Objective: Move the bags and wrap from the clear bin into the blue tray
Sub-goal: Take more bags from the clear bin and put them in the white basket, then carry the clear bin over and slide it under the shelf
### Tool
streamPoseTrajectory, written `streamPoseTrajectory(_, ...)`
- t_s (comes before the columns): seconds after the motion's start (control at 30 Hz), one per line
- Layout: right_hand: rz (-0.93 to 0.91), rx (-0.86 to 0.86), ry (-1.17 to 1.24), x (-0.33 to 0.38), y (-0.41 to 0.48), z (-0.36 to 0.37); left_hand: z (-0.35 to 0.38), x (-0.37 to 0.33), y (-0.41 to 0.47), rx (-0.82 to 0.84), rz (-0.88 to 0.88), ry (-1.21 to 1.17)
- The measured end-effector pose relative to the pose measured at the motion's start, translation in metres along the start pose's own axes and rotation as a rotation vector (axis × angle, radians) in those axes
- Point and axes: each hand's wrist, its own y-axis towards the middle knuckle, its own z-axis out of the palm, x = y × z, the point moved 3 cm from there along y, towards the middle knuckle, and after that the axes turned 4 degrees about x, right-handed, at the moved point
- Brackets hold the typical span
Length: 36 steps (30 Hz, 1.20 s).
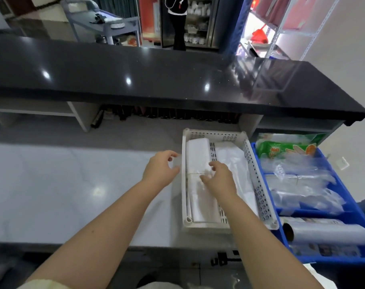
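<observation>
My right hand (217, 178) is pinching the tied bundle of bags (198, 151) in the bin (258, 184), ready for lifting. My left hand (159, 170) is curling at the bin's rim, probably steadying it, though I cannot tell its grip. The blue tray (310, 213) is sitting just beside.

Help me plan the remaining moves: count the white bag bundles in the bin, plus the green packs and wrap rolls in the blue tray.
White bag bundles: 2
Green packs: 1
Wrap rolls: 1
Total: 4
</observation>
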Motion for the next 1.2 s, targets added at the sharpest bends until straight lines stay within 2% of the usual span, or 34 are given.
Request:
streamPoseTrajectory(0.1, -0.266, -0.002, 0.028, 0.052, -0.004, 0.002, -0.024, 0.003, -0.014, -0.094, 0.041, 0.141)
streamPoseTrajectory(0.23, -0.56, 0.052, -0.069, 0.123, -0.02, 0.019, -0.07, 0.016, -0.044, -0.264, 0.069, 0.369)
streamPoseTrajectory(0.43, -0.817, 0.061, -0.293, 0.19, -0.083, 0.068, -0.144, 0.06, -0.124, -0.439, -0.014, 0.554)
streamPoseTrajectory(0.67, -1.112, 0.024, -0.554, 0.26, -0.211, 0.16, -0.223, 0.157, -0.264, -0.574, -0.175, 0.594)
streamPoseTrajectory(0.8, -1.192, 0.034, -0.662, 0.295, -0.303, 0.241, -0.261, 0.229, -0.366, -0.603, -0.236, 0.588)
streamPoseTrajectory(0.97, -1.219, 0.152, -0.653, 0.326, -0.412, 0.343, -0.296, 0.316, -0.482, -0.539, -0.35, 0.629)
streamPoseTrajectory(1.2, -1.169, 0.281, -0.674, 0.343, -0.481, 0.435, -0.322, 0.405, -0.545, -0.423, -0.424, 0.652)
